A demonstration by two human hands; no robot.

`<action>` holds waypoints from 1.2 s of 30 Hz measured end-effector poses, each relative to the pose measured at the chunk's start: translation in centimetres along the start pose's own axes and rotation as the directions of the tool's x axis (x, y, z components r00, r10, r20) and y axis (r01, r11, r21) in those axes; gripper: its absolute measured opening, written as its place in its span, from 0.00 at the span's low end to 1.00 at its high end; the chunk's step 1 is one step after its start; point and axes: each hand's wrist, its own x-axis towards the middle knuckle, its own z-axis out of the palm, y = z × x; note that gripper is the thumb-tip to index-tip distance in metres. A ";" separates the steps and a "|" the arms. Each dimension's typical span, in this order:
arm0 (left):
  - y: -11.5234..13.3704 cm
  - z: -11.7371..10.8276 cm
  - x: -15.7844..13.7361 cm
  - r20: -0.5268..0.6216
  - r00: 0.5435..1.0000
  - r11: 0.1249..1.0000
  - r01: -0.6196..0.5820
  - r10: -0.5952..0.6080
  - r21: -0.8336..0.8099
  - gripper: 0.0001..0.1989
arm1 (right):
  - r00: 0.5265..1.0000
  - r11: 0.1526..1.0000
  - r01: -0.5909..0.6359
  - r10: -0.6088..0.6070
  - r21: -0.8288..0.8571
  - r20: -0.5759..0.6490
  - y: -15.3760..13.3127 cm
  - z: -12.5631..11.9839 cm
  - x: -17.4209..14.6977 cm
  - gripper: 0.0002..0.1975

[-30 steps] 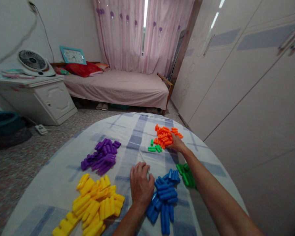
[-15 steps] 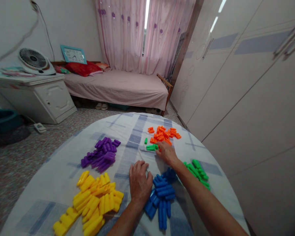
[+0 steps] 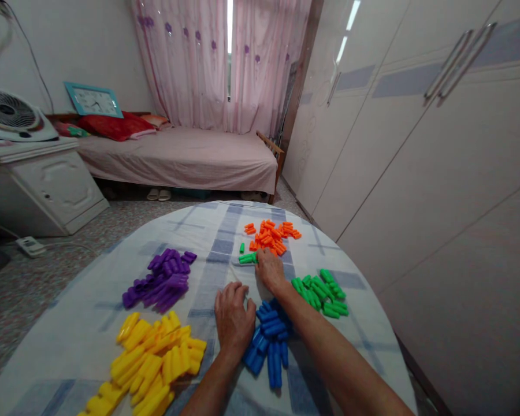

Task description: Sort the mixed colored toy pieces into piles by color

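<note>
My right hand (image 3: 270, 270) reaches over the far half of the table, its fingers closed at the right end of a few small green plastic tubes (image 3: 247, 258). The fingertips partly hide those tubes. Just beyond lie a single green tube (image 3: 242, 248) and a heap of orange tubes (image 3: 269, 236). My left hand (image 3: 233, 315) rests palm down on the tablecloth with its fingers apart, holding nothing. Beside its thumb is a pile of blue tubes (image 3: 264, 341), partly under my right forearm.
Yellow tubes (image 3: 156, 358) lie front left, with purple tubes (image 3: 164, 280) behind them. More green tubes (image 3: 323, 293) sit right of my right forearm. The round table (image 3: 216, 231) wears a checked cloth. A bed (image 3: 186, 156) stands beyond it, a wardrobe (image 3: 398, 185) to the right.
The whole view has turned slightly right, so things appear farther left. More of the green pile right of my forearm shows now. Both hands stay in nearly the same places on the table.
</note>
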 end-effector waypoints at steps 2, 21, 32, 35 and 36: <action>0.1 -0.1 0.0 -0.004 1.000 1.000 0.001 -0.001 0.005 0.14 | 1.000 1.000 -0.005 0.005 0.015 -0.001 0.4 0.0 -0.2 0.13; 0.1 -0.4 0.1 0.010 1.000 0.999 -0.026 0.025 0.023 0.14 | 0.997 0.994 0.055 -0.060 0.092 0.052 0.1 -0.4 -0.6 0.15; 0.1 -0.4 0.0 0.020 1.000 1.000 -0.016 0.016 0.021 0.14 | 0.988 0.986 -0.153 0.153 -0.065 -0.004 8.5 -4.7 -3.0 0.15; 0.3 -0.5 0.0 0.017 1.000 1.000 -0.009 0.009 0.016 0.13 | 0.975 0.969 -0.211 0.217 -0.129 0.038 11.1 -5.4 -3.7 0.15; 0.3 -0.5 0.0 0.015 1.000 1.000 -0.005 0.005 0.014 0.13 | 0.973 0.967 -0.213 0.223 -0.136 0.057 11.6 -5.4 -3.9 0.14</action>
